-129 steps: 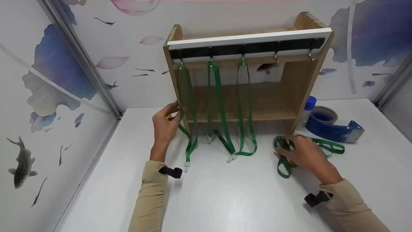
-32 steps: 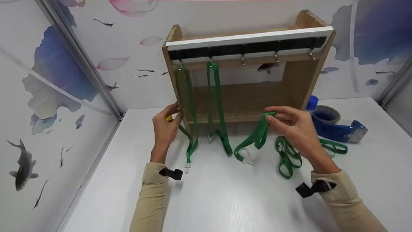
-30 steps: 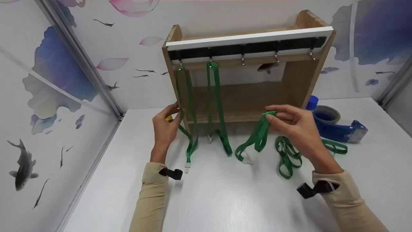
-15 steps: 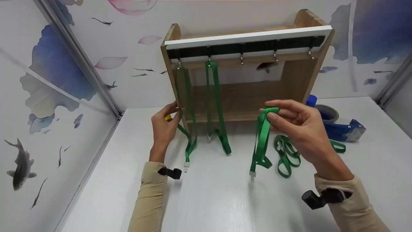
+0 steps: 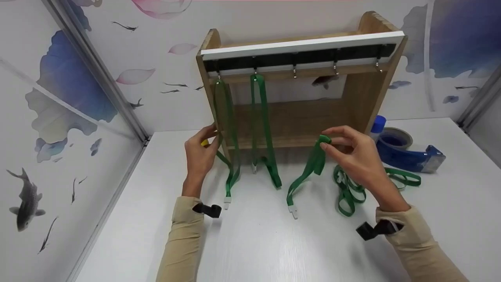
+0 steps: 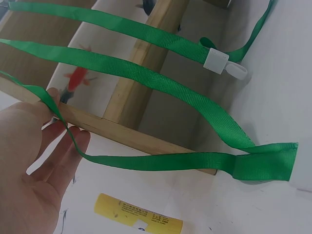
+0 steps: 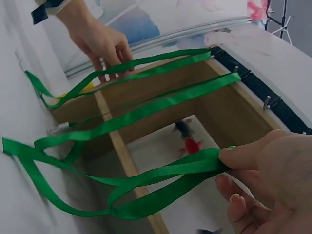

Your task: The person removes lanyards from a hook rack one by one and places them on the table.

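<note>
My right hand (image 5: 358,158) (image 7: 273,180) pinches a folded green lanyard (image 5: 313,158) (image 7: 161,175) between thumb and fingers, in front of the wooden shelf's (image 5: 297,117) lower right part. Its white clip (image 5: 293,212) hangs low at the left, close to the table. Two other green lanyards (image 5: 231,125) (image 5: 266,129) hang from the two leftmost hooks of the black strip (image 5: 274,62). My left hand (image 5: 200,154) (image 6: 39,156) grips the shelf's left side panel near its lower part. The three hooks to the right hold nothing.
Loose green lanyards (image 5: 346,192) (image 5: 407,178) lie on the white table (image 5: 258,243) at the right. Behind them are a blue tape dispenser (image 5: 407,156), a tape roll (image 5: 395,138) and a blue-capped bottle (image 5: 378,124). A yellow tube (image 6: 139,214) lies outside the shelf's left side.
The third lanyard has come off the middle hook into my right hand, which rose from the pile of lanyards. Since half a second ago that hand has lowered slightly and the clip has swung left.
</note>
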`<state>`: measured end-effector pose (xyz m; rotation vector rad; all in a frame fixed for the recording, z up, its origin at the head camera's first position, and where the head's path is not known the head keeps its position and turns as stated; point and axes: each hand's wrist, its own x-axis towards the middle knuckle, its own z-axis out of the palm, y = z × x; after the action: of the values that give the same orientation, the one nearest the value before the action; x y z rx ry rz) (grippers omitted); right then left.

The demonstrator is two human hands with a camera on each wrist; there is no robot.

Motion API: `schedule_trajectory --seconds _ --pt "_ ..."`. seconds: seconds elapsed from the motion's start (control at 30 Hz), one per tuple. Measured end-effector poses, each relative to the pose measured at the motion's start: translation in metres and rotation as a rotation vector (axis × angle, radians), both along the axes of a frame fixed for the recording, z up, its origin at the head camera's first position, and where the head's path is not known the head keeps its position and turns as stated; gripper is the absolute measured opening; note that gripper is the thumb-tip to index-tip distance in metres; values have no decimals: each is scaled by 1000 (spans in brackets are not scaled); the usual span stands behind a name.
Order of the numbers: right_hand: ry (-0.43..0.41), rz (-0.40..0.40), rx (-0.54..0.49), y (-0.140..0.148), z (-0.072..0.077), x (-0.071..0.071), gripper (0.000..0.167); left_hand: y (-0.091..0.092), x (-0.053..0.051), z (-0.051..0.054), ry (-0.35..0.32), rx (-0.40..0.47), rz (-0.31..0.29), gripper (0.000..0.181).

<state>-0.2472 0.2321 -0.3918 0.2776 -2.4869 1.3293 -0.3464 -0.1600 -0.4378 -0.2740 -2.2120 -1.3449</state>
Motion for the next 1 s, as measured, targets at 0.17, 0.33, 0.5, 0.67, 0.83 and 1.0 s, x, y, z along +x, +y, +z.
schedule_trajectory --seconds 0.17,0.33,0.5,0.67,0.83,1.0 --pt "51 -30 51 4 -13 -10 20 -1 0 -1 6 5 -7 34" --pt "168 -13 168 2 -25 -15 22 -1 1 -1 30 8 -14 33" --pt "93 218 318 -13 -39 -14 24 -2 0 -1 30 6 -15 34" --pt "-46 470 440 -37 -58 -8 22 -2 1 -1 27 8 -11 33" --pt "-65 527 540 -51 -75 -1 29 -1 1 -1 21 10 -12 33" --pt "-80 470 584 -52 -83 0 40 -1 0 -1 19 8 -10 34"
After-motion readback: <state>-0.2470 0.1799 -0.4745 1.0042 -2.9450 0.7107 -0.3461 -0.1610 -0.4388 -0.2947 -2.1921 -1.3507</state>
